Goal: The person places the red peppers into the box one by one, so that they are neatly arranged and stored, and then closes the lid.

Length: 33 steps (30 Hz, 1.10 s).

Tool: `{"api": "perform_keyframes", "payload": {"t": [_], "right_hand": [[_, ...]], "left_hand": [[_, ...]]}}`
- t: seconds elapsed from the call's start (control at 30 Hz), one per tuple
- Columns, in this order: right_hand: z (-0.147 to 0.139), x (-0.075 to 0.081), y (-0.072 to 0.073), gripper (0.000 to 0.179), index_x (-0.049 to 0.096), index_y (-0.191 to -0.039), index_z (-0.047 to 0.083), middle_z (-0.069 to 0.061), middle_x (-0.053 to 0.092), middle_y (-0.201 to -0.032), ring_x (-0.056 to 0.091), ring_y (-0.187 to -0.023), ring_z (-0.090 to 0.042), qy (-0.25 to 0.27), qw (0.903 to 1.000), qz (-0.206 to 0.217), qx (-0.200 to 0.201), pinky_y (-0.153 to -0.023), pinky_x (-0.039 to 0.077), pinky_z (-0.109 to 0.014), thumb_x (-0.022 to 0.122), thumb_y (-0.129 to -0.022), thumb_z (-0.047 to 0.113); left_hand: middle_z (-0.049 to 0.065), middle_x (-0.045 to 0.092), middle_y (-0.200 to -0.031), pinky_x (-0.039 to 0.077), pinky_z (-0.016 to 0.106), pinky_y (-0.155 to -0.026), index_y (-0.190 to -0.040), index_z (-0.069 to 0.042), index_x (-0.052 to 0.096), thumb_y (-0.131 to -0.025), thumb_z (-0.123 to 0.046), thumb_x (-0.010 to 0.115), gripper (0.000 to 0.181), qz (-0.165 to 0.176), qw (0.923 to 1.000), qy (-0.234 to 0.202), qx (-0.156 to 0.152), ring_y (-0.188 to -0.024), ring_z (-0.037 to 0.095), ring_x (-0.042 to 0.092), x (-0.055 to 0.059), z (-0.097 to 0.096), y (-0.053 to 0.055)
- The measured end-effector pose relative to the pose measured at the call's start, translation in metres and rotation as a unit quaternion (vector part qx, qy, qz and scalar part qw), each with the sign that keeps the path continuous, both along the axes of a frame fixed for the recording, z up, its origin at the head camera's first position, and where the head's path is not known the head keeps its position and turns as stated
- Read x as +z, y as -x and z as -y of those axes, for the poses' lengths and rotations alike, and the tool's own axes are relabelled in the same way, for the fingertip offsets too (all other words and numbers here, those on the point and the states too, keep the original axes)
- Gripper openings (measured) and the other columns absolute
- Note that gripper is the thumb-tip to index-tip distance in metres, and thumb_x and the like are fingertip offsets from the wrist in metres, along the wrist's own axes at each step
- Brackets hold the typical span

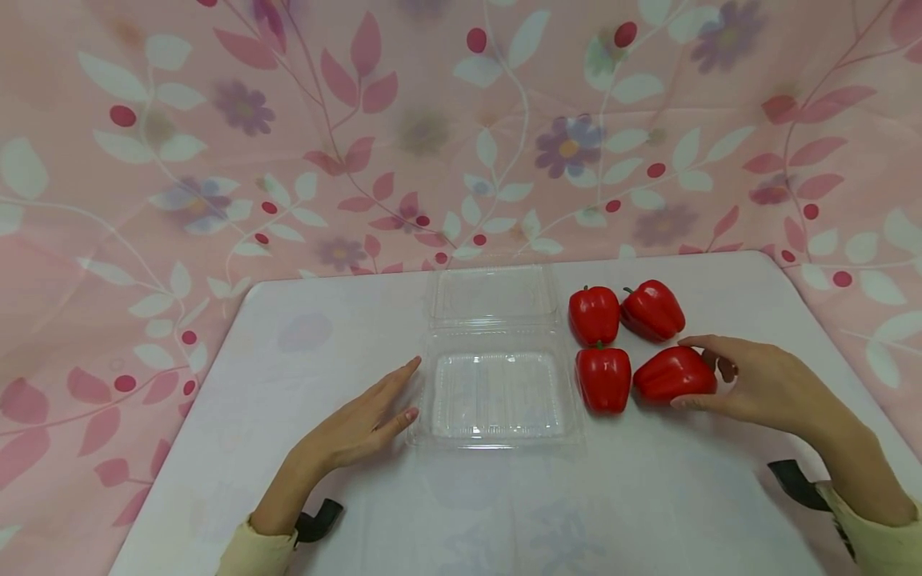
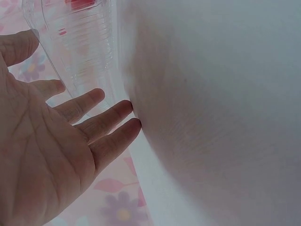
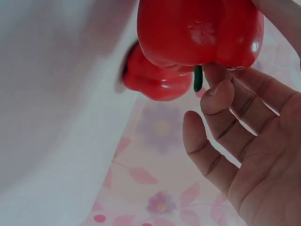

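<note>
A clear plastic clamshell container (image 1: 497, 392) lies with its lid (image 1: 493, 296) folded back, away from me. At its left edge is my left hand (image 1: 360, 424), fingers extended; in the left wrist view the thumb and fingers spread beside the clear wall. My right hand (image 1: 763, 384) grips a red bell pepper (image 1: 673, 374) lying on its side, thumb on the near side and index finger on the far side. The right wrist view shows the pepper's green stem (image 3: 198, 79) facing the curled fingers. Whether the pepper touches the table is unclear.
Three other red bell peppers stand close by: one (image 1: 603, 380) just left of the gripped pepper, two behind, at left (image 1: 594, 315) and right (image 1: 653, 310). The white-covered table (image 1: 504, 512) meets a pink floral cloth (image 1: 432, 144) at its far edge.
</note>
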State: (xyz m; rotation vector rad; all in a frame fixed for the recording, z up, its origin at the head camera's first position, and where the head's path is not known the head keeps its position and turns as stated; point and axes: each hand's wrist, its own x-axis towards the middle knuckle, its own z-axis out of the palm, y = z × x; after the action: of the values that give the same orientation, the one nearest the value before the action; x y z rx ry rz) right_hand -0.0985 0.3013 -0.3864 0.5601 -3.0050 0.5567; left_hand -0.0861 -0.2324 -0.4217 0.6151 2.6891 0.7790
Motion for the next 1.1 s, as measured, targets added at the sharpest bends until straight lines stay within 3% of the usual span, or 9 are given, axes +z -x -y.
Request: {"api": "perform_keyframes", "payload": {"t": [0.47, 0.77, 1.1], "right_hand": [[0.014, 0.024, -0.004, 0.078, 0.063, -0.122, 0.017, 0.006, 0.058, -0.082, 0.050, -0.074, -0.016, 0.011, 0.9988, -0.045, -0.011, -0.050, 0.044, -0.024, 0.094, -0.058, 0.049], [0.024, 0.035, -0.002, 0.081, 0.064, -0.123, 0.014, 0.006, 0.056, -0.080, 0.049, -0.071, -0.014, 0.022, 0.9963, -0.083, 0.011, -0.048, 0.043, -0.023, 0.094, -0.057, 0.048], [0.048, 0.040, -0.002, 0.077, 0.065, -0.122, 0.015, 0.007, 0.056, -0.080, 0.049, -0.072, -0.013, 0.061, 0.9942, -0.087, 0.017, -0.049, 0.044, -0.023, 0.094, -0.058, 0.047]], "left_hand": [[-0.006, 0.019, -0.161, 0.029, 0.053, -0.113, -0.158, -0.040, 0.007, -0.100, -0.050, 0.050, 0.073, -0.009, 0.9999, 0.012, 0.003, -0.146, 0.019, 0.024, -0.001, -0.001, 0.000], [-0.005, 0.020, -0.162, 0.032, 0.054, -0.111, -0.158, -0.038, 0.007, -0.099, -0.057, 0.045, 0.073, -0.020, 0.9997, 0.015, -0.001, -0.145, 0.020, 0.026, 0.002, -0.002, 0.000], [-0.003, 0.021, -0.161, 0.031, 0.054, -0.111, -0.159, -0.037, 0.007, -0.100, -0.053, 0.047, 0.073, -0.019, 0.9997, 0.015, -0.006, -0.145, 0.021, 0.026, 0.003, -0.004, 0.000]]}}
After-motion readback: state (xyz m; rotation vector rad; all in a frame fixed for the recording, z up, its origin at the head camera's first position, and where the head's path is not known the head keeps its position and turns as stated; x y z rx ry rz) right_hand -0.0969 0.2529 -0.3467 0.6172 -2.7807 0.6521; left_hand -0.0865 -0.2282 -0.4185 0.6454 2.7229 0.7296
